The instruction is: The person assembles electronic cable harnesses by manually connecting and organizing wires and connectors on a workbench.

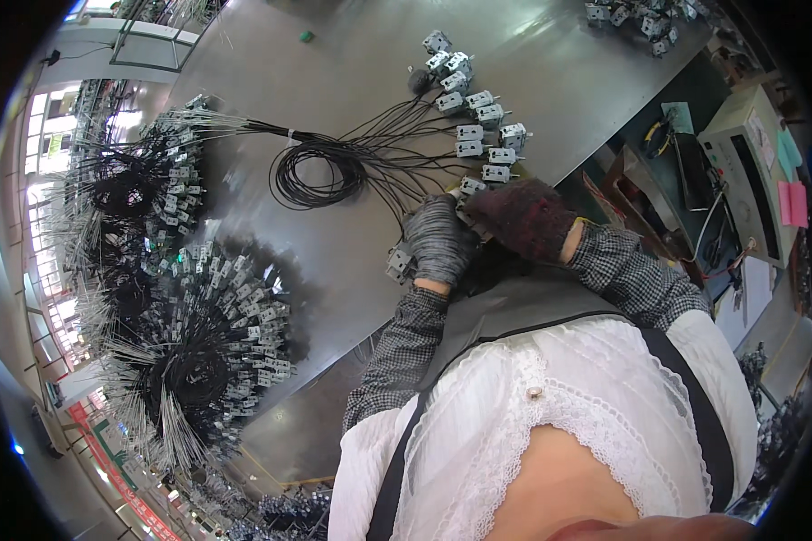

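My left hand (438,240), in a grey striped glove, is closed at the near edge of the metal table. Beside it, my right hand (525,219) in a dark maroon glove is closed too, its fingertips close to the left ones. What they grip is hidden by the gloves. A small metal box-shaped part (470,186) shows just beyond the fingers, and another metal part (399,263) lies left of my left hand. Black cables (320,176) run from a coiled, tied bundle to several such parts (492,114) fanned out ahead of my hands.
Large heaps of cabled parts (266,338) cover the table's left side. More metal parts (645,20) lie at the far right. Right of the table edge stand a beige machine (747,171), pliers (656,135) and an open brown box (636,194). A green scrap (307,37) lies far left.
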`<action>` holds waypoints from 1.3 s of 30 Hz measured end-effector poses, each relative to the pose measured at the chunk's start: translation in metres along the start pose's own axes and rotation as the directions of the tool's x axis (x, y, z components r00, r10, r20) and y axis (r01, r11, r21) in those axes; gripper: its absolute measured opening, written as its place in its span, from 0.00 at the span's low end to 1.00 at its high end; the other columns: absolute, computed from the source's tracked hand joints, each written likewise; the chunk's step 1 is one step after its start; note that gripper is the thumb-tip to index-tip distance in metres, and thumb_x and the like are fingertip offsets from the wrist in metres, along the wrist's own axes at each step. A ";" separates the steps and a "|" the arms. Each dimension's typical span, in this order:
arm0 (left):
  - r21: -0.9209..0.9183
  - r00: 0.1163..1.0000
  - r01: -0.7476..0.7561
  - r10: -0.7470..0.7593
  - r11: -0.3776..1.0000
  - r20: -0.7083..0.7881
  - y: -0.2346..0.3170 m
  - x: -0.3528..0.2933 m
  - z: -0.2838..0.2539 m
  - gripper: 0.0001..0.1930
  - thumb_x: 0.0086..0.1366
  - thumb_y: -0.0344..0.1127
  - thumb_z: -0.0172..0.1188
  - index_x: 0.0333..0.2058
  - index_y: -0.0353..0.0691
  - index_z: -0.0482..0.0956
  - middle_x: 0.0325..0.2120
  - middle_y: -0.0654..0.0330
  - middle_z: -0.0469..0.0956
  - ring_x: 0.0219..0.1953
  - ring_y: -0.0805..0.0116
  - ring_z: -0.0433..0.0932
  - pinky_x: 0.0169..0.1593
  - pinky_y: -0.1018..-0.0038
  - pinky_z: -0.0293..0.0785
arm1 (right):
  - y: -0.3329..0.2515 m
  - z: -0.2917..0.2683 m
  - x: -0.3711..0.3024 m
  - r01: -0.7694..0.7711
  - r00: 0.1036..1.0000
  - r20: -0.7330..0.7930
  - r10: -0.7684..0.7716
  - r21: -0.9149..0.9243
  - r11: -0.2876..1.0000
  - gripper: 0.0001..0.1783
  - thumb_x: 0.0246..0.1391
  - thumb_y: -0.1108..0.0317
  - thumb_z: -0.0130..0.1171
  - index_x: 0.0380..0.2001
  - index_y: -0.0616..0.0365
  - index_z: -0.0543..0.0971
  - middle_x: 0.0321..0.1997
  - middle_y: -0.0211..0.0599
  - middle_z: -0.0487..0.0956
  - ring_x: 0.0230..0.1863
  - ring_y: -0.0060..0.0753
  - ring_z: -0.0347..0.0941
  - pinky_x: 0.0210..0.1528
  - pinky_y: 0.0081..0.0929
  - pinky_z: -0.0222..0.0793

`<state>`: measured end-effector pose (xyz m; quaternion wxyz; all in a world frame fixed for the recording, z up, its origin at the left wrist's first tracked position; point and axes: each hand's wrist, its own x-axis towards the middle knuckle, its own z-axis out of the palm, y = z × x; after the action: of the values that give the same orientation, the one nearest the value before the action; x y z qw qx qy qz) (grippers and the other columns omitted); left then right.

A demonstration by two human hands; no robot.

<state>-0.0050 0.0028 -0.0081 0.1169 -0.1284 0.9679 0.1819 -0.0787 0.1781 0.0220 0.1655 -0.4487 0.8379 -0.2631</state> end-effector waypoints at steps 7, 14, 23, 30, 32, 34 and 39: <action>-0.251 0.999 -0.036 0.027 0.967 -0.041 -0.010 0.002 0.009 0.26 0.46 0.46 0.78 0.44 0.42 0.86 0.34 0.52 0.86 0.41 0.48 0.86 0.53 0.54 0.75 | -0.002 -0.008 0.002 -0.009 0.996 0.087 0.018 -0.104 0.995 0.14 0.59 0.65 0.59 0.47 0.50 0.84 0.38 0.45 0.86 0.42 0.50 0.85 0.43 0.46 0.80; -0.077 0.997 -0.074 0.071 0.994 -0.035 -0.005 0.010 0.005 0.28 0.46 0.40 0.82 0.46 0.38 0.86 0.34 0.51 0.87 0.36 0.54 0.88 0.43 0.62 0.82 | 0.007 0.004 0.002 -0.040 0.998 0.052 0.044 -0.088 0.995 0.14 0.59 0.66 0.59 0.48 0.50 0.83 0.40 0.44 0.86 0.45 0.49 0.85 0.47 0.46 0.80; -0.215 0.995 0.065 -0.048 0.974 0.087 -0.012 0.017 0.018 0.27 0.44 0.49 0.81 0.41 0.42 0.86 0.32 0.52 0.87 0.39 0.47 0.86 0.51 0.56 0.78 | 0.010 0.006 0.000 -0.052 0.999 0.002 0.052 -0.036 0.998 0.12 0.61 0.65 0.61 0.47 0.49 0.84 0.41 0.42 0.87 0.46 0.49 0.85 0.49 0.46 0.80; -0.524 0.918 -0.195 -0.034 0.829 -0.395 -0.030 -0.021 0.011 0.36 0.45 0.42 0.83 0.54 0.39 0.81 0.37 0.49 0.86 0.44 0.44 0.85 0.52 0.54 0.79 | 0.010 0.001 -0.007 -0.088 0.994 -0.043 0.103 0.266 0.960 0.12 0.65 0.63 0.63 0.49 0.52 0.83 0.45 0.45 0.86 0.48 0.50 0.84 0.52 0.44 0.79; -0.408 0.938 -0.153 0.002 0.900 -0.347 -0.043 -0.026 0.009 0.35 0.47 0.39 0.82 0.55 0.39 0.81 0.37 0.49 0.86 0.44 0.46 0.85 0.52 0.56 0.79 | 0.015 0.011 -0.010 -0.055 0.998 0.013 0.054 0.403 0.913 0.12 0.66 0.62 0.62 0.50 0.53 0.83 0.47 0.46 0.85 0.49 0.50 0.84 0.53 0.43 0.79; -0.145 0.971 -0.087 0.051 0.986 -0.234 -0.056 -0.030 0.012 0.32 0.51 0.35 0.80 0.56 0.38 0.80 0.37 0.49 0.87 0.45 0.51 0.85 0.53 0.58 0.80 | 0.013 0.022 -0.010 -0.005 1.000 0.014 -0.001 0.418 0.909 0.13 0.67 0.61 0.62 0.50 0.53 0.83 0.47 0.46 0.85 0.49 0.50 0.84 0.53 0.42 0.80; -0.633 0.990 -0.057 -0.038 0.772 -0.136 -0.070 -0.027 0.027 0.25 0.60 0.28 0.73 0.56 0.33 0.79 0.41 0.52 0.86 0.46 0.62 0.84 0.56 0.66 0.80 | -0.001 0.036 -0.006 -0.018 0.999 0.047 0.004 0.320 0.947 0.16 0.64 0.58 0.65 0.50 0.53 0.82 0.45 0.46 0.85 0.47 0.52 0.84 0.51 0.44 0.79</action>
<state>0.0459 -0.0441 -0.0473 -0.0030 -0.1678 0.8560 0.4889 -0.0560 0.1725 -0.0060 0.2567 -0.4172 0.7826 -0.3842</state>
